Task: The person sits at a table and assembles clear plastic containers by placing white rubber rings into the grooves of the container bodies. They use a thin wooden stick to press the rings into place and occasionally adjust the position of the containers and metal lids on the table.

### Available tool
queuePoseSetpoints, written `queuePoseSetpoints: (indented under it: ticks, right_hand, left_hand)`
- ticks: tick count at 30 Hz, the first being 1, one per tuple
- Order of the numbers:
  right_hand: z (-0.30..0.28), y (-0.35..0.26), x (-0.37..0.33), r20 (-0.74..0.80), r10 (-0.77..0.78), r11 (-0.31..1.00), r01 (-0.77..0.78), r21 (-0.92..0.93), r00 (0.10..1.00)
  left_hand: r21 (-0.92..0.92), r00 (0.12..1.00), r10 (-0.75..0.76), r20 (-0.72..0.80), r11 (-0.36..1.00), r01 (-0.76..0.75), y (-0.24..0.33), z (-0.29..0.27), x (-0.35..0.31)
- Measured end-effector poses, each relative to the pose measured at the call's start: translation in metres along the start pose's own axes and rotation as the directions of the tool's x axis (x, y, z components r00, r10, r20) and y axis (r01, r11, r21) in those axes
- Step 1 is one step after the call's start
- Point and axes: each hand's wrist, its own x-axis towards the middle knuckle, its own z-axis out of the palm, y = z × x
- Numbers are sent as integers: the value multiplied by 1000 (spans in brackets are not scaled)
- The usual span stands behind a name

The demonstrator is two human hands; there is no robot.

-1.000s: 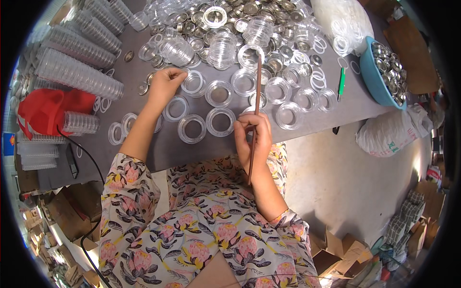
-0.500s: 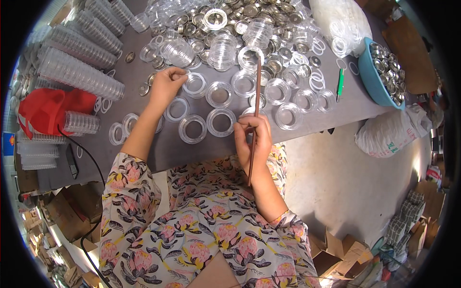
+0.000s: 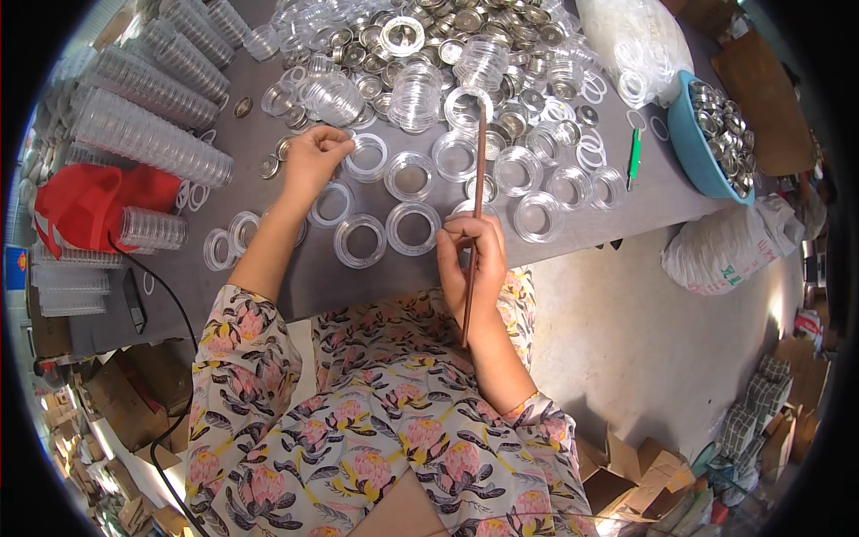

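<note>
My left hand (image 3: 315, 163) is closed in a pinch, its fingertips at the upper left edge of a clear plastic ring with a white rim (image 3: 366, 158). What lies between the fingertips, if anything, is hidden. My right hand (image 3: 474, 264) grips a thin brown stick (image 3: 480, 166) held nearly upright. The stick's far end overlaps a white-rimmed ring (image 3: 452, 108) by the pile; whether they touch I cannot tell. Between my hands several clear rings lie flat, among them one nearest me (image 3: 412, 228) and one beside it (image 3: 360, 241).
A heap of silver metal caps (image 3: 465, 20) and clear rings covers the table's far side. Stacked clear rings (image 3: 148, 134) and a red bag (image 3: 107, 206) are at left. At right are a green-handled tool (image 3: 635, 157), a blue basin (image 3: 687, 148) of caps and a white sack (image 3: 738, 242).
My left hand and the ring by its fingertips have shifted very slightly right. My right hand and the stick look still.
</note>
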Motion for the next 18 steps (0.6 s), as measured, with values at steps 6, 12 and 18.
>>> queuePoseSetpoints:
  ticks: [6,12,18]
  right_hand:
    - [1,0,1,2,-13,1000,13,-7,1000]
    - [-2,0,0,-9,-30,999,30,-19,1000]
    - [-1,-2,0,-68,-50,999,51,5,996]
  left_hand:
    - [387,971,239,-30,898,-209,0,5,-6]
    - [357,930,341,-137,893,-275,8,-4,-4]
    - [95,875,234,-423,972,-214,-30,-54,54]
